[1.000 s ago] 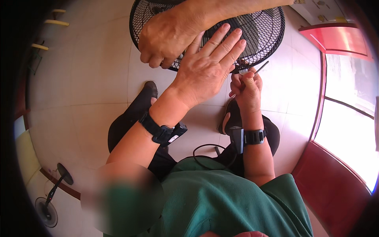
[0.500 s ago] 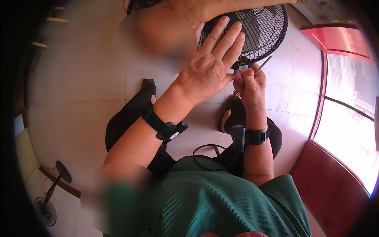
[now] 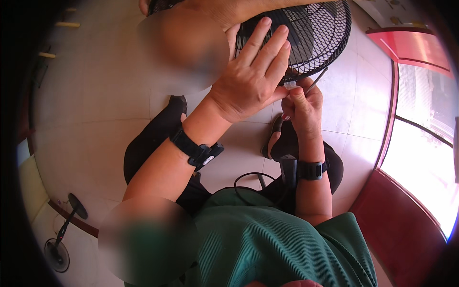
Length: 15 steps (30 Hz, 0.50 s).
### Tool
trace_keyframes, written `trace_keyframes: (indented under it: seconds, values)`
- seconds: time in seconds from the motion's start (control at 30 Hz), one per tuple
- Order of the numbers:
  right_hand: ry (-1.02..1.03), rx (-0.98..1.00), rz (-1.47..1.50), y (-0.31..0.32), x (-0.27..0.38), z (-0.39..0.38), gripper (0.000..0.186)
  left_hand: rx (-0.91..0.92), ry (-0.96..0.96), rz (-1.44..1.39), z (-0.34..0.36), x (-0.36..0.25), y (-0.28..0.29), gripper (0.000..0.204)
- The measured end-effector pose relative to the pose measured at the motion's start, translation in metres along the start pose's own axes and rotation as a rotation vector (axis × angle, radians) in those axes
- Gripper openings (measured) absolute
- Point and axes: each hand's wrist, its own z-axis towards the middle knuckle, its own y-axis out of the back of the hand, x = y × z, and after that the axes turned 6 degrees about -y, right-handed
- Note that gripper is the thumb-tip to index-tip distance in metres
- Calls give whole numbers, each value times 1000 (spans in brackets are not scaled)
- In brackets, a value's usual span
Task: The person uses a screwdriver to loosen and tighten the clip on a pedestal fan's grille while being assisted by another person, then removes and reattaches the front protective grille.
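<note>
A black fan (image 3: 330, 36) with a round wire-mesh grille leans in at the top, its blades showing through. My left hand (image 3: 246, 86) lies over the grille's near side with fingers stretched and slightly spread. Its thumb reaches to the grille's lower rim, beside a small clear, whitish piece (image 3: 290, 85). Just right of that, my right hand (image 3: 306, 103) is closed, thumb pressed against curled fingers. A thin dark rod (image 3: 317, 80) sticks out of it toward the upper right. The rod's other end is hidden in the hand, so its kind does not show.
Another person's forearm (image 3: 272, 7) crosses over the fan from the top. A red-framed window (image 3: 423, 91) and a dark red panel (image 3: 406, 220) stand at the right. At lower left, a stand with round discs (image 3: 67, 225) rests on the pale tiled floor (image 3: 91, 158).
My left hand has shifted slightly left and up in the picture. The right hand keeps its grip at the rim with the rod, nearly still.
</note>
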Motion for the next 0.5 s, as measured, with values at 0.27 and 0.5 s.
trace_keyframes:
  seconds: [0.27,0.5]
  values:
    - [-19,32,-4,5,5,0,56,-50,-41,84,1,2,2,60]
    - [-83,60,-39,7,12,-3,49,-59,-38,91,0,2,2,59]
